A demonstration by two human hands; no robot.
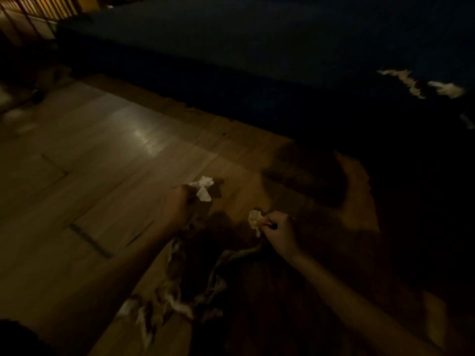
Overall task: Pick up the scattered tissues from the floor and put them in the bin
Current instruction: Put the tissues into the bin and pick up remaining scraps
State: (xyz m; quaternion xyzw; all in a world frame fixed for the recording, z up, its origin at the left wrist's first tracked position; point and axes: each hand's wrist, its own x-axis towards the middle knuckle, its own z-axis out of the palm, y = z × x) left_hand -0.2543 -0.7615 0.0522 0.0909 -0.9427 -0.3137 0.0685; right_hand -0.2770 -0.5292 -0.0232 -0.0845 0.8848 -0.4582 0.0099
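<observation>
The scene is dim. My left hand (177,206) is closed on a crumpled white tissue (204,188) just above the wooden floor (90,150). My right hand (279,231) pinches a second crumpled tissue (255,219) between thumb and fingers. Below both hands a dark bag with pale, crinkled edges (180,291) lies open on the floor; whether it is the bin liner I cannot tell. More pale tissue pieces (421,84) lie at the far right on dark ground.
A large dark rug or low furniture (257,60) fills the top and right. A wooden railing (38,6) stands at the top left. Blurred pale items (15,119) lie at the left edge.
</observation>
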